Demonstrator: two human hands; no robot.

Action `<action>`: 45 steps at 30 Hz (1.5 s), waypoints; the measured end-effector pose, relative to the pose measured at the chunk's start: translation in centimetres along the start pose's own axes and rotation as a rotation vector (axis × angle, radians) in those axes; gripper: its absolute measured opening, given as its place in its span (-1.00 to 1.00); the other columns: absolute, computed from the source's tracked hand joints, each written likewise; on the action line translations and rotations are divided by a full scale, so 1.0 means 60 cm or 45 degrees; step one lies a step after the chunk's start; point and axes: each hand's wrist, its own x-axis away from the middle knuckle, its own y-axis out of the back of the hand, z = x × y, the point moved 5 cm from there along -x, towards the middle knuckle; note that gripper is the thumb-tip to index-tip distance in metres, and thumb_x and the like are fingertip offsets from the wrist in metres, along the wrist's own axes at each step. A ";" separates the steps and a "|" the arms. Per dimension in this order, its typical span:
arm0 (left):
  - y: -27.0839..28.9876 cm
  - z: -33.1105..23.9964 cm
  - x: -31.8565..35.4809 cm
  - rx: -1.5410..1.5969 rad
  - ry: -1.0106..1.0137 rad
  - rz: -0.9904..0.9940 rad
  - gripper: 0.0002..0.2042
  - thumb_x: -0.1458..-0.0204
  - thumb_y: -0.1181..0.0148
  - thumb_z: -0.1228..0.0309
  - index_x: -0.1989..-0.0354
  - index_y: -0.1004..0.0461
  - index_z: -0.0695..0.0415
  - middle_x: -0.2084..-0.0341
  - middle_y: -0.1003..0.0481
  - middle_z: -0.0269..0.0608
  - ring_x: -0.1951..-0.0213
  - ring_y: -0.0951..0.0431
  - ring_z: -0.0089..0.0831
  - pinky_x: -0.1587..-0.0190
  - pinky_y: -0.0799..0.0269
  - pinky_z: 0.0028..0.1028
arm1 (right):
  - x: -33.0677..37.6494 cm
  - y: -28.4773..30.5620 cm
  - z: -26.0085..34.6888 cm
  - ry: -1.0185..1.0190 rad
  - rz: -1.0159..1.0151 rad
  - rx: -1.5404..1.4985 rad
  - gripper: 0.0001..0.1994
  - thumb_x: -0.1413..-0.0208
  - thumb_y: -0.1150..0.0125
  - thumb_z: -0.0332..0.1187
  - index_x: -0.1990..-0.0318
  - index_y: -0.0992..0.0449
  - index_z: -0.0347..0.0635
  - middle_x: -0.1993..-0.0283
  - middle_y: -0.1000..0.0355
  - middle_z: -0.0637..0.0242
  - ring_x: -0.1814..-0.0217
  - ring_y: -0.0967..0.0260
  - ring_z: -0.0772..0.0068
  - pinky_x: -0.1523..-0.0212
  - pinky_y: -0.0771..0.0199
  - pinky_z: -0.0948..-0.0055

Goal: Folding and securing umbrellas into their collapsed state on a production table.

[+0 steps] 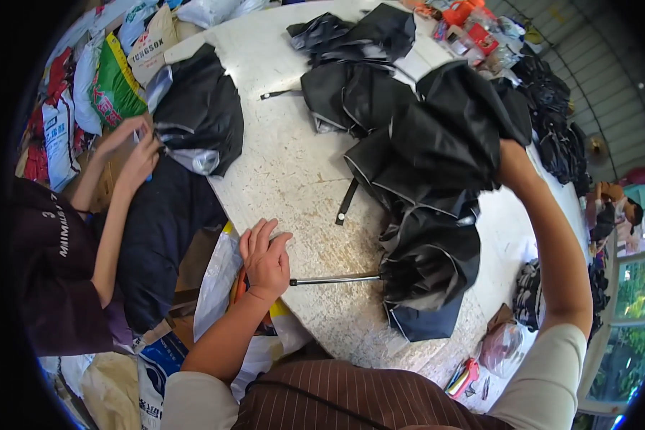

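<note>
My left hand [266,259] rests at the near edge of the white table [287,165], fingers closed around the handle end of a thin metal umbrella shaft [335,279]. The shaft runs right into a black umbrella canopy [431,265] lying collapsed on the table. My right hand [512,159] is raised farther back and is mostly buried in black umbrella fabric [444,136], which it grips. A loose black strap [347,202] hangs from that fabric onto the table.
More black umbrellas [358,64] are piled at the table's far side and along its right edge [555,122]. Another person's hands [136,147] work at the left beside a black umbrella [201,107]. Bags and sacks [111,79] crowd the left floor.
</note>
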 end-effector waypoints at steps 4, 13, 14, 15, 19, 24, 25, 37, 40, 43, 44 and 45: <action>-0.008 0.007 0.011 -0.046 -0.009 -0.027 -0.71 0.17 -0.03 0.58 0.22 -0.46 0.04 -0.01 -0.33 -0.18 -0.13 -0.24 -0.20 -0.23 0.06 -0.18 | 0.185 0.063 0.043 -0.015 0.150 0.058 -0.71 0.01 -0.09 -0.35 0.12 -0.46 -0.24 0.12 -0.46 0.06 0.18 -0.41 0.02 0.14 -0.36 0.28; 0.022 -0.011 -0.008 0.108 -0.050 -0.108 -0.60 0.11 -0.09 0.46 0.00 -0.34 0.00 -0.10 -0.23 -0.14 -0.15 -0.20 -0.16 -0.23 0.08 -0.17 | 0.553 0.215 -0.006 -0.427 -0.388 -0.196 -0.60 0.10 -0.14 -0.47 0.03 -0.37 -0.36 0.03 -0.37 0.00 0.07 -0.32 0.12 -0.05 -0.25 0.33; 0.045 -0.030 -0.020 0.321 -0.008 -0.249 -0.52 0.09 -0.12 0.40 -0.09 -0.28 -0.01 -0.14 -0.18 -0.12 -0.17 -0.18 -0.15 -0.23 0.08 -0.16 | 0.584 0.230 -0.003 -0.435 -0.458 -0.363 -0.57 0.12 -0.16 -0.43 0.02 -0.38 -0.36 0.00 -0.37 0.03 0.05 -0.30 0.14 -0.07 -0.23 0.33; 0.094 -0.104 -0.039 0.277 -0.251 -0.320 -0.46 0.09 -0.15 0.35 -0.15 -0.21 -0.02 -0.17 -0.12 -0.11 -0.18 -0.15 -0.12 -0.23 0.08 -0.15 | 0.614 0.235 0.007 -0.487 -0.380 -0.423 -0.55 0.14 -0.19 -0.42 0.01 -0.37 -0.34 -0.01 -0.36 0.07 0.04 -0.29 0.19 -0.08 -0.22 0.36; 0.235 -0.374 -0.057 0.204 -0.964 -0.283 -0.42 0.12 -0.22 0.29 -0.15 -0.21 -0.01 -0.12 -0.19 -0.14 -0.08 -0.25 -0.16 -0.19 0.01 -0.17 | 0.726 0.241 0.071 -0.559 -0.209 -0.430 -0.52 0.18 -0.23 -0.40 0.00 -0.38 -0.29 0.00 -0.37 0.16 0.01 -0.26 0.31 -0.09 -0.21 0.42; 0.140 -0.404 -0.001 0.704 -0.928 0.636 -0.72 0.14 -0.22 0.46 0.17 -0.48 0.11 0.40 -0.46 -0.27 0.48 -0.41 -0.39 0.20 -0.37 -0.52 | 0.780 0.260 0.120 -0.378 -0.106 -0.662 -0.74 0.10 -0.19 -0.49 0.18 -0.49 -0.23 0.19 -0.38 0.33 0.29 -0.25 0.56 0.24 -0.31 0.58; 0.136 -0.417 0.009 0.896 -0.908 0.670 -0.77 0.14 -0.20 0.50 0.23 -0.50 0.12 0.45 -0.46 -0.30 0.52 -0.39 -0.44 0.31 -0.36 -0.55 | 0.794 0.274 0.120 -0.288 -0.354 -0.856 -0.74 0.06 -0.20 -0.48 0.14 -0.49 -0.23 0.17 -0.36 0.35 0.31 -0.25 0.59 0.29 -0.30 0.63; 0.105 -0.513 0.175 0.593 0.148 1.605 -0.84 -0.01 -0.10 0.45 0.31 -0.54 0.26 0.47 -0.50 -0.45 0.39 -0.39 -0.65 0.27 -0.31 -0.64 | 0.992 0.309 0.158 0.104 -0.908 -0.999 -0.77 0.07 -0.27 -0.50 0.18 -0.56 -0.19 0.13 -0.36 0.27 0.28 -0.37 0.56 0.26 -0.39 0.64; -0.004 -0.415 0.226 1.256 -0.273 2.023 -0.79 0.04 -0.15 0.44 0.22 -0.55 0.21 0.37 -0.52 -0.39 0.31 -0.41 -0.60 0.23 -0.34 -0.58 | 1.012 0.299 0.151 0.173 -0.831 -0.889 -0.79 0.11 -0.31 -0.50 0.23 -0.59 -0.18 0.20 -0.40 0.29 0.30 -0.37 0.54 0.27 -0.39 0.63; -0.036 -0.361 0.256 1.111 -0.024 2.130 -0.72 0.06 -0.16 0.44 0.12 -0.51 0.18 0.23 -0.51 -0.27 0.20 -0.44 -0.49 0.12 -0.34 -0.48 | 1.024 0.290 0.148 0.349 -0.842 -0.769 -0.78 0.17 -0.35 -0.49 0.28 -0.60 -0.16 0.29 -0.42 0.34 0.33 -0.36 0.53 0.30 -0.38 0.64; -0.038 -0.350 0.269 1.064 0.067 2.156 -0.69 0.06 -0.16 0.44 0.09 -0.50 0.17 0.18 -0.51 -0.23 0.16 -0.44 -0.45 0.08 -0.34 -0.45 | 1.029 0.286 0.144 0.414 -0.842 -0.731 -0.78 0.19 -0.37 -0.48 0.29 -0.60 -0.16 0.33 -0.43 0.36 0.34 -0.35 0.53 0.31 -0.37 0.65; -0.033 -0.358 0.288 1.056 0.098 2.140 -0.69 0.06 -0.16 0.44 0.09 -0.50 0.17 0.18 -0.51 -0.23 0.16 -0.44 -0.45 0.08 -0.34 -0.45 | 1.030 0.277 0.130 0.435 -0.839 -0.757 -0.78 0.19 -0.37 -0.48 0.29 -0.60 -0.16 0.33 -0.43 0.36 0.34 -0.35 0.53 0.31 -0.37 0.65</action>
